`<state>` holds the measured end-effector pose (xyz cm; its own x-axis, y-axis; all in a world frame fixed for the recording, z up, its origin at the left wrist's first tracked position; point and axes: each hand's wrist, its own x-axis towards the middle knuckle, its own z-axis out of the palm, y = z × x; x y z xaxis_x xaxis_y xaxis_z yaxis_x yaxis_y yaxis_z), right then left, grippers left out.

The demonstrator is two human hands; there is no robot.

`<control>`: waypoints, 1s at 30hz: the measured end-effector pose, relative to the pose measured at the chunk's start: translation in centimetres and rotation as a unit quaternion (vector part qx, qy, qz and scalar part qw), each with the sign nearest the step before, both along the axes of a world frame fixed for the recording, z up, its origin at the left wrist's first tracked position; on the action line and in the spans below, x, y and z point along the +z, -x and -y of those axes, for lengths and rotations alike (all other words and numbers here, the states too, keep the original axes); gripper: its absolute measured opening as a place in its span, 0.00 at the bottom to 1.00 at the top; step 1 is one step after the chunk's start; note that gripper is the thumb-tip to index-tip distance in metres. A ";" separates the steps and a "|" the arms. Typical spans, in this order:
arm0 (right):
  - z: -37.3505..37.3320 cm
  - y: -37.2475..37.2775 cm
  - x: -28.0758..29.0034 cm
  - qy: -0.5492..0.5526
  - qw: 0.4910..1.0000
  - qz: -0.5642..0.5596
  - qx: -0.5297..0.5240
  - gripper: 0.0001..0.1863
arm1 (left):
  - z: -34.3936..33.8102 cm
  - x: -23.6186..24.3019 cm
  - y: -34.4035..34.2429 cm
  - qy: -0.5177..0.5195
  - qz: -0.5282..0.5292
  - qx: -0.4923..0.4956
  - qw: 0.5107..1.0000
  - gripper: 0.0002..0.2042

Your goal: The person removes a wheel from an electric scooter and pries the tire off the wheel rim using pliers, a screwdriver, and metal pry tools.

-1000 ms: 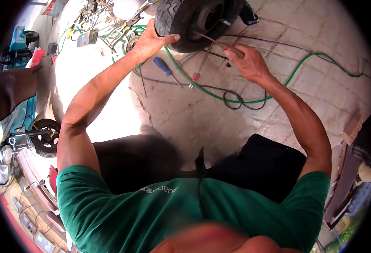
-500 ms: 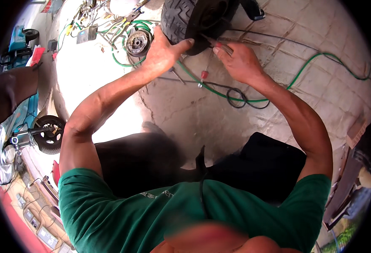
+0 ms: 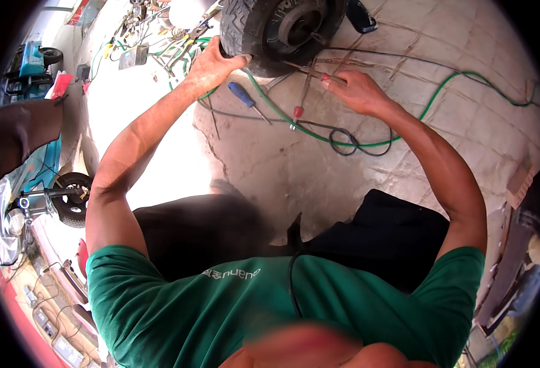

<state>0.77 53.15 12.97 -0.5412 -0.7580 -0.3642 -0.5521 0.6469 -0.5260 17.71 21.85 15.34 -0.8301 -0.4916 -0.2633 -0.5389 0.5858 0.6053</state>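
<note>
A black knobby tyre (image 3: 239, 27) on a dark wheel hub (image 3: 291, 27) stands at the top of the view. My left hand (image 3: 214, 69) holds the tyre's lower left side, thumb pointing right along it and the other fingers partly hidden. My right hand (image 3: 360, 92) grips a screwdriver (image 3: 326, 78) with a reddish handle. Its thin shaft reaches left to the tyre's lower edge beside the rim; whether the tip is under the bead I cannot tell. Below the tyre lie a blue-handled screwdriver (image 3: 241, 94) and another screwdriver with a red-and-clear handle (image 3: 298, 112).
A green hose (image 3: 429, 113) and a looped black cable (image 3: 343, 147) run across the floor. Pliers (image 3: 199, 29) and other tools pile up at the upper left. A small wheel (image 3: 72, 199) is at the left, with teal equipment (image 3: 27, 61) beyond. Bricks (image 3: 521, 175) sit at the right.
The wheel has turned and shifted left, showing more of its hub. My left hand has moved left with it, now covering the round drum part, and the blue screwdriver has come into view. My right hand sits slightly lower.
</note>
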 end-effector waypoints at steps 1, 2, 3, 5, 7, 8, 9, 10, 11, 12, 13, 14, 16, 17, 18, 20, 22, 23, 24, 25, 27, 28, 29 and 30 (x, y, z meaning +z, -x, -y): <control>-0.9 0.3 -0.6 0.001 1.000 -0.002 0.002 0.33 | 0.7 -0.9 -0.1 0.035 0.000 -0.002 0.999 0.47; -2.1 0.8 -1.2 -0.037 0.999 0.002 -0.001 0.33 | 0.6 -1.0 0.2 0.033 -0.002 -0.004 0.999 0.47; -3.2 1.2 -1.6 -0.074 0.997 0.006 -0.006 0.33 | 0.5 -0.8 0.4 0.012 -0.013 -0.011 1.000 0.46; -4.5 1.8 -2.6 -0.118 0.992 0.054 -0.003 0.32 | 0.4 -0.1 0.9 -0.008 -0.023 -0.020 0.999 0.46; -5.3 2.0 -3.8 -0.159 0.982 0.103 0.002 0.33 | 0.5 1.2 1.3 -0.012 -0.138 -0.038 0.990 0.55; -5.6 1.9 -4.6 -0.160 0.982 0.093 0.031 0.33 | 0.1 2.1 1.6 -0.012 -0.138 -0.039 0.990 0.55; -6.0 1.9 -5.3 -0.162 0.982 0.081 0.058 0.34 | -0.8 3.3 2.5 0.012 -0.146 -0.030 0.989 0.52; -6.4 1.9 -5.9 -0.162 0.982 0.081 0.057 0.34 | -1.9 4.7 3.5 0.035 -0.155 -0.022 0.987 0.49; -6.6 2.1 -6.6 -0.186 0.976 0.065 0.090 0.32 | -2.7 6.0 4.5 0.060 -0.165 -0.011 0.984 0.46; -6.5 2.2 -6.7 -0.210 0.969 0.050 0.124 0.31 | -3.3 7.3 5.2 0.064 -0.242 -0.017 0.968 0.42; -6.2 2.5 -6.7 -0.209 0.969 0.048 0.125 0.31 | -3.6 8.2 5.6 0.066 -0.243 -0.015 0.968 0.42; -6.0 2.8 -6.6 -0.232 0.960 0.026 0.152 0.29 | -3.9 9.0 5.9 0.000 -0.216 -0.019 0.976 0.42; -5.5 4.2 -6.2 -0.254 0.951 0.002 0.179 0.27 | -3.6 8.4 6.3 -0.066 -0.189 -0.022 0.980 0.42; -4.6 5.2 -5.7 -0.183 0.963 -0.048 0.191 0.26 | -2.1 6.7 6.1 -0.037 -0.253 -0.053 0.965 0.40; -4.0 6.1 -5.0 -0.114 0.969 -0.097 0.198 0.26 | -1.6 6.2 6.0 -0.012 -0.317 -0.087 0.944 0.37; -3.2 8.1 -3.2 -0.042 0.992 -0.077 0.091 0.28 | -1.2 5.7 5.4 -0.006 -0.246 -0.071 0.967 0.41; -1.7 9.9 -1.6 0.075 0.994 -0.033 -0.066 0.33 | -0.9 5.3 4.5 -0.015 -0.222 -0.069 0.973 0.40; -0.6 11.7 -0.9 0.109 0.984 0.018 -0.138 0.35 | -0.2 4.5 4.1 -0.014 -0.224 -0.068 0.972 0.40; 0.6 13.3 -0.1 0.143 0.966 0.071 -0.205 0.37 | 1.0 3.5 3.5 -0.025 -0.235 -0.067 0.969 0.43; 1.8 13.8 1.5 0.200 0.950 0.096 -0.221 0.34 | 1.9 2.8 2.9 -0.036 -0.246 -0.064 0.967 0.47; 3.9 15.0 4.8 0.256 0.929 0.121 -0.239 0.32 | 2.3 2.5 2.6 -0.012 -0.259 -0.076 0.963 0.39; 5.3 16.0 5.9 0.272 0.926 0.106 -0.239 0.27 | 2.6 2.3 2.5 -0.034 -0.241 -0.071 0.967 0.40; 6.7 16.4 6.8 0.287 0.924 0.092 -0.236 0.23 | 3.0 2.2 2.3 -0.056 -0.222 -0.064 0.971 0.42; 8.3 15.3 8.2 0.288 0.924 0.097 -0.232 0.23 | 3.2 2.4 1.9 -0.053 -0.220 -0.059 0.972 0.42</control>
